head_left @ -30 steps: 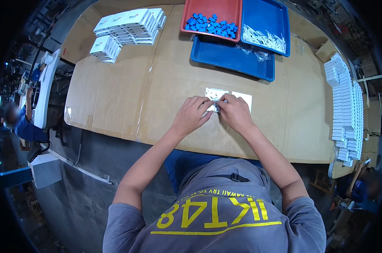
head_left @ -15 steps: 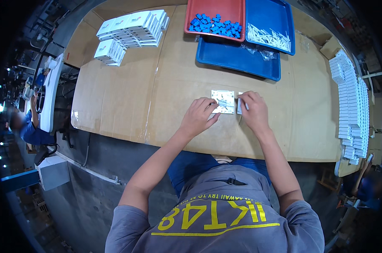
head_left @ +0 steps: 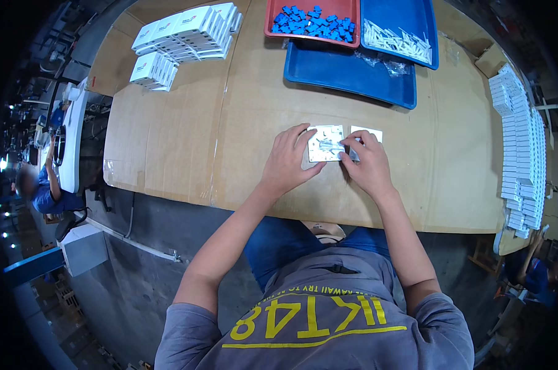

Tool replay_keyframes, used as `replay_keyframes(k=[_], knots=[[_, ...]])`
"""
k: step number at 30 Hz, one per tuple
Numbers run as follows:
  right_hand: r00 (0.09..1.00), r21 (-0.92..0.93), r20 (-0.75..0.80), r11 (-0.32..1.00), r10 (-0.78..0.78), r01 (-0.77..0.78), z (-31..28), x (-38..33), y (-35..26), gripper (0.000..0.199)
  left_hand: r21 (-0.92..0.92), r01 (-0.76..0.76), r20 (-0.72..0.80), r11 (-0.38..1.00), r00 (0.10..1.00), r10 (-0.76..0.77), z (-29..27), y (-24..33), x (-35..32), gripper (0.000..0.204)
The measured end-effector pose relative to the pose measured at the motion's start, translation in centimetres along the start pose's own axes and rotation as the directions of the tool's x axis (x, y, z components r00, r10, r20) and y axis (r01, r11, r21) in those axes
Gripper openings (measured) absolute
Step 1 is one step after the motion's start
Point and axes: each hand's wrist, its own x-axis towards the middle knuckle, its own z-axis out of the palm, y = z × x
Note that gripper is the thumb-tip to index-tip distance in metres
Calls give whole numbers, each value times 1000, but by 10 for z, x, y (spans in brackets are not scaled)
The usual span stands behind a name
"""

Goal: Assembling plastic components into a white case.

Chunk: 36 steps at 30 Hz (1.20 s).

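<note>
A square white plastic housing (head_left: 325, 147) with small fittings inside lies on the cardboard-covered table in front of me. My left hand (head_left: 289, 157) grips its left side, index finger at the upper corner and thumb at the lower one. At the housing's right edge, the thumb and fingertips of my right hand (head_left: 366, 161) are bent close together. Whatever small thing they may pinch is too small to make out. A second flat white square piece (head_left: 372, 132) lies just right of the housing, partly hidden under my right hand.
Beyond my hands sit a red tray (head_left: 311, 34) of small blue parts, a blue tray (head_left: 431, 37) of white sticks, and another blue tray (head_left: 346, 77) with clear plastic bags. White cases are stacked far left (head_left: 186, 37) and along the right (head_left: 520, 154). Other people sit at both sides.
My left fingers have moved from over the inside of the housing to its left edge. My right hand has come from the second white piece to the housing's right edge. The view has shifted slightly.
</note>
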Motion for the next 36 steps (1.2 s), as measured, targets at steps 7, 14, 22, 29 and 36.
replay_keyframes(k=[7, 14, 22, 29, 36], knots=[[950, -310, 282, 950, 134, -42, 0, 30, -12, 18, 12, -10, 20, 1000, 1000, 10, 1, 0, -1, 69], [909, -412, 417, 892, 6, 184, 6, 46, -6, 15, -15, -5, 67, 1000, 998, 6, -2, 2, 1, 67], [917, -306, 372, 913, -145, 269, -2, 42, -7, 12, 15, -93, 72, 996, 993, 92, -5, -2, 3, 35], [924, -264, 349, 930, -154, 254, -4, 43, -4, 6, 47, -100, 72, 994, 993, 97, -4, -2, 3, 35], [925, -278, 354, 928, -140, 247, -2, 45, -1, 3, 13, -125, 37, 992, 992, 124, -3, -2, 3, 33]])
